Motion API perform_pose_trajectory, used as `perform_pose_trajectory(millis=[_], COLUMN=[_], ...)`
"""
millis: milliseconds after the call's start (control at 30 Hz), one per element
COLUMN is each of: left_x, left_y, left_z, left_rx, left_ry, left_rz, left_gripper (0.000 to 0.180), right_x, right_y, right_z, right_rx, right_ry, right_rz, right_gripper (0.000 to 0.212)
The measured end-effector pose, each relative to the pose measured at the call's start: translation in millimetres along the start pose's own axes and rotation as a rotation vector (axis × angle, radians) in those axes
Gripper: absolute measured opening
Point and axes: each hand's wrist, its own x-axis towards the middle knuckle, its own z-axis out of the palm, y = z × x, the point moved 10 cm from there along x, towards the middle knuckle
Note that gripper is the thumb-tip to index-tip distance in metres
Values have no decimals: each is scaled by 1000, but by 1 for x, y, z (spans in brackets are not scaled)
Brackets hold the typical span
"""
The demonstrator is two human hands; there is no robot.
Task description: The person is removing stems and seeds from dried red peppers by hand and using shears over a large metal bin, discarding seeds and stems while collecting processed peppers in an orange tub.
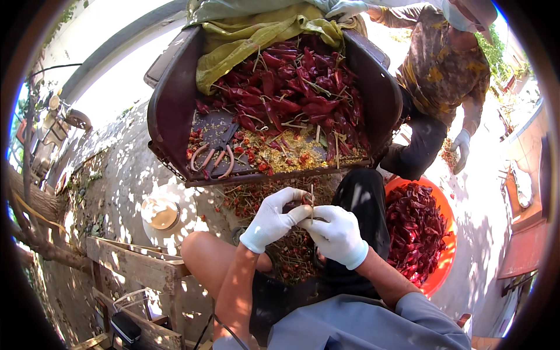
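Observation:
My left hand [273, 219], in a white glove, pinches a dark red dried chili pepper [306, 199] whose pale stem points up. My right hand [336, 234], gloved too, meets it there, thumb and fingers closed at the stem. Most of the pepper is hidden by the gloves. Beyond my hands, a heap of long red dried chili peppers [291, 87] fills a dark cart bed [172, 111]. Along its front edge lie yellow seeds [291, 154] and a pair of pliers or shears [219, 153] with pinkish handles. Discarded stems [291, 251] litter the ground below my hands.
An orange tub [450, 233] of red chili peppers stands by my right knee. Another person [443, 76] in a patterned top and white gloves is beyond the cart's right side. A yellow cloth [251, 44] drapes the heap. At left are a wooden frame [131, 265] and a pale hat-like round object [160, 213].

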Motion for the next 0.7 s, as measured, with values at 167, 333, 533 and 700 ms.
perform_pose_trajectory(millis=[167,333,533,700], left_x=[3,-5,-9,-9], left_y=[5,28,26,17], left_z=[-9,0,5,6], left_rx=[240,594,840,922], left_ry=[89,202,273,251], left_rz=[169,389,434,381], left_gripper=[19,22,22,23], right_x=[-9,6,5,6], right_y=[33,22,19,38], right_z=[-25,-22,-2,2], right_rx=[289,61,-36,93], right_ry=[182,134,193,266], right_rz=[261,151,68,204], right_gripper=[38,47,33,22])
